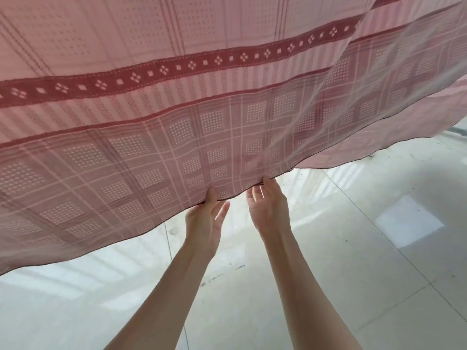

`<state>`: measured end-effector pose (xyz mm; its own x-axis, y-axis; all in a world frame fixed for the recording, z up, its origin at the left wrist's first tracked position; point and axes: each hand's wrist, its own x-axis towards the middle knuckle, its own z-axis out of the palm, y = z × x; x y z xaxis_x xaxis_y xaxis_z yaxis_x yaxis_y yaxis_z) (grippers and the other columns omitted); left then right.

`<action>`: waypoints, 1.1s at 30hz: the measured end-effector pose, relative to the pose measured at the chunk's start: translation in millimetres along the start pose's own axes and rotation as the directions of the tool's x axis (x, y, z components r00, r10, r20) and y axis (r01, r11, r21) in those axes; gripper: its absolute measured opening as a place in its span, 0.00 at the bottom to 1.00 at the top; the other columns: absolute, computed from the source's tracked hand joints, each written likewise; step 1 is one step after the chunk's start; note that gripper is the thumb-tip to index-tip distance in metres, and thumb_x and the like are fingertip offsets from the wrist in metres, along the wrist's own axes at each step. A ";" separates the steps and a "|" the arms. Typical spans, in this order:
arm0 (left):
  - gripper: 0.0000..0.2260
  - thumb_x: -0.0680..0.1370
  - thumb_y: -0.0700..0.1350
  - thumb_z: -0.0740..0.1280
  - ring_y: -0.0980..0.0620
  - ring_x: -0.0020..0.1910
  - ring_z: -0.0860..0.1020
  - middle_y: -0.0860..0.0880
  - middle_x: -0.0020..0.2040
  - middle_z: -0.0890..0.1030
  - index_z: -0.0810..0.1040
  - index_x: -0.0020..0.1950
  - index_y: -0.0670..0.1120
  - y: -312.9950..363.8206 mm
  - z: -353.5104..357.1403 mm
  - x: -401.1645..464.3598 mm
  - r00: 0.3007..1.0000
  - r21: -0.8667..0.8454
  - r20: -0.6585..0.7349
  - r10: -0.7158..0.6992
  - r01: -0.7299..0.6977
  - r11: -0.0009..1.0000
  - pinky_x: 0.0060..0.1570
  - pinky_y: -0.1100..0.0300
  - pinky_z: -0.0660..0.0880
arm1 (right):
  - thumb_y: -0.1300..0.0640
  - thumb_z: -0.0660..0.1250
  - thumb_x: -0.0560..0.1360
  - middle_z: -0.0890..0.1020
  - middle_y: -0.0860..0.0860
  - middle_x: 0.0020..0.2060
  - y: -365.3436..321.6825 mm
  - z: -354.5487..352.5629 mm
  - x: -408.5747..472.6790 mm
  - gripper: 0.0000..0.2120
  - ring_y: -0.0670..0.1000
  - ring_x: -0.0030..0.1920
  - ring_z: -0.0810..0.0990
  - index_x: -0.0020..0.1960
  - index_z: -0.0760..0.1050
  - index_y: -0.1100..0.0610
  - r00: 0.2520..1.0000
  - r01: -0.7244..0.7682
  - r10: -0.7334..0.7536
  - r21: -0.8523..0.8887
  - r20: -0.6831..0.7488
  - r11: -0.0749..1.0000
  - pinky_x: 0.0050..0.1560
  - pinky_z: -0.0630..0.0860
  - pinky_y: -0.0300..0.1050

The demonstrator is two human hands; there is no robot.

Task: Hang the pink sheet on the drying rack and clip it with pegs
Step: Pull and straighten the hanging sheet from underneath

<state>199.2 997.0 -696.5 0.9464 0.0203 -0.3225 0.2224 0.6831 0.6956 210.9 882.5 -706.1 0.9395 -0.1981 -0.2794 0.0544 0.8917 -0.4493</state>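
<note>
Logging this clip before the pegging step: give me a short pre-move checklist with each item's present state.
1. Left hand has a grip on the hem of the pink sheet: ok, thumb and fingers pinch the edge.
2. Right hand has a grip too: cannot tell, its fingertips reach the hem but look loose.
3. Sheet hem hangs above the tiled floor: ok.
4. Sheet draped over the drying rack: cannot tell, the rack is not in view.
5. Pegs within reach: cannot tell, none visible.

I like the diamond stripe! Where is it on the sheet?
In the head view, the dark red diamond band crosses the pink sheet from lower left to upper right, well above both hands.
</note>
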 end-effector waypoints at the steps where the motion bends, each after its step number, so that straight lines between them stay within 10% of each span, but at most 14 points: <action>1: 0.06 0.77 0.39 0.64 0.56 0.44 0.82 0.55 0.41 0.85 0.79 0.46 0.48 2.8 0.3 6.0 0.999 -0.015 -0.032 0.009 -0.009 1.000 0.51 0.55 0.75 | 0.57 0.61 0.75 0.75 0.51 0.50 -4.6 2.3 4.7 0.07 0.49 0.54 0.75 0.52 0.74 0.56 0.999 -0.029 0.030 -0.038 0.017 0.999 0.60 0.74 0.46; 8: 0.06 0.79 0.39 0.62 0.58 0.43 0.82 0.57 0.41 0.84 0.77 0.49 0.49 27.1 -2.0 46.1 0.989 0.017 -0.134 0.057 -0.055 0.998 0.49 0.58 0.75 | 0.46 0.66 0.73 0.76 0.51 0.54 -63.7 20.5 49.9 0.11 0.53 0.61 0.75 0.51 0.78 0.51 0.999 0.009 -0.010 0.022 0.046 1.000 0.62 0.73 0.55; 18: 0.11 0.79 0.39 0.59 0.55 0.48 0.77 0.52 0.53 0.77 0.69 0.61 0.47 66.9 -1.0 45.5 0.964 0.023 -0.247 -0.103 0.112 0.993 0.61 0.53 0.69 | 0.57 0.63 0.78 0.81 0.53 0.43 -102.1 60.1 42.7 0.07 0.51 0.45 0.83 0.48 0.78 0.58 0.977 0.011 -0.033 -0.108 -0.212 0.994 0.50 0.80 0.48; 23: 0.06 0.79 0.37 0.61 0.54 0.44 0.77 0.52 0.48 0.77 0.72 0.54 0.45 72.7 -10.7 52.6 0.970 0.059 -0.220 -0.104 0.119 0.991 0.58 0.51 0.70 | 0.62 0.64 0.77 0.79 0.58 0.47 -99.4 41.5 25.5 0.05 0.56 0.46 0.80 0.50 0.77 0.62 0.950 -0.026 0.006 -0.059 -0.312 0.998 0.37 0.80 0.45; 33: 0.07 0.79 0.37 0.61 0.55 0.45 0.77 0.54 0.47 0.78 0.74 0.46 0.49 59.5 -10.8 37.9 0.975 0.074 -0.218 -0.039 0.056 0.996 0.57 0.52 0.71 | 0.63 0.62 0.77 0.78 0.57 0.49 -122.5 15.3 18.2 0.05 0.54 0.48 0.79 0.51 0.74 0.62 0.947 -0.173 0.098 -0.227 -0.305 0.959 0.42 0.78 0.48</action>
<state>245.8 1046.3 -674.3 0.8631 0.1526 -0.4814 0.2918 0.6273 0.7220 226.5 775.9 -643.2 0.7922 -0.2240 -0.5677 -0.1866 0.7967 -0.5749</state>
